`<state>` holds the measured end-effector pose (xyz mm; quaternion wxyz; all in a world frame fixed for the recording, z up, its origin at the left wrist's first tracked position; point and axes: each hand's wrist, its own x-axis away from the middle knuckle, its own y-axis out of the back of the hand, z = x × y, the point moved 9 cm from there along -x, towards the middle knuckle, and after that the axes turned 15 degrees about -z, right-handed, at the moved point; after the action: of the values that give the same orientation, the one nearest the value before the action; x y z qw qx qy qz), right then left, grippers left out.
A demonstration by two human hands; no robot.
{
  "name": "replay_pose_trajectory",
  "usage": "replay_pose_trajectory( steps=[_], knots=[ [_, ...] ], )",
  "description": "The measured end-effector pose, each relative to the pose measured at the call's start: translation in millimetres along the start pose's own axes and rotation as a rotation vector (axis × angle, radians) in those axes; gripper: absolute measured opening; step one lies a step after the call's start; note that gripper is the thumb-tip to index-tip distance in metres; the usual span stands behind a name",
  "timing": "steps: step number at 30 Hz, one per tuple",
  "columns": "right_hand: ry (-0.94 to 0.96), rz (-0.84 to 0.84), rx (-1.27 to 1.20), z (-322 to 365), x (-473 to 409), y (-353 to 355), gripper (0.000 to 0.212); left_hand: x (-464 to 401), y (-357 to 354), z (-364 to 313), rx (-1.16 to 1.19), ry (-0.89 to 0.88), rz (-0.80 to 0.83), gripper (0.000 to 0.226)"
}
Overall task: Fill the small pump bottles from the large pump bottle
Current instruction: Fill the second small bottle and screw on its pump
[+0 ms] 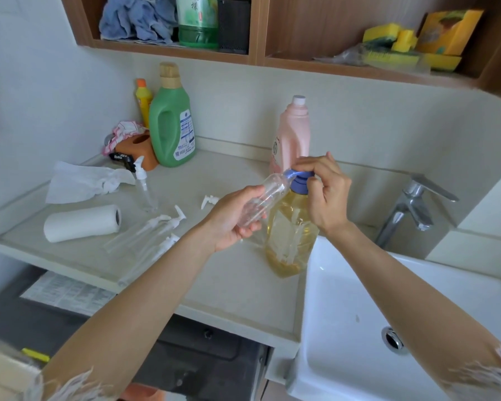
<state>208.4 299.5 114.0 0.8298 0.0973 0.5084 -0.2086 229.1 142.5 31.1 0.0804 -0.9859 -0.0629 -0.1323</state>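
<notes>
Head view shows your right hand [327,189] with its fingers [311,166] curled over the blue pump head [300,180] of the large pump bottle [291,238], placed to press it down. Your left hand [237,218] grasps a small pump bottle [265,198], capless and tilted so its open neck meets the blue spout just beside your right fingers; that angle lets the yellow liquid run in. The small bottle looks empty, so I judge filling has barely begun. The big bottle stands on the counter [229,285] below your right fingers, close to the sink [359,285]. Left of your left fingers lie more small bottles [145,233] and a loose pump cap [210,201], apparently waiting. Further left sits a paper roll [81,222].
</notes>
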Motion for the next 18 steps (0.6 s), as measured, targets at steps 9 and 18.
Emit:
replay_pose_trajectory(
  steps=[9,18],
  knots=[
    [0.006,0.176,0.011,18.1,-32.2,-4.4,0.043,10.1,-6.7,-5.2,0.024,-0.007,0.027,0.021],
    [-0.009,0.1,-0.07,11.9,-16.3,2.3,0.041,6.9,-11.0,0.4,0.1,-0.003,0.057,0.023]
  ],
)
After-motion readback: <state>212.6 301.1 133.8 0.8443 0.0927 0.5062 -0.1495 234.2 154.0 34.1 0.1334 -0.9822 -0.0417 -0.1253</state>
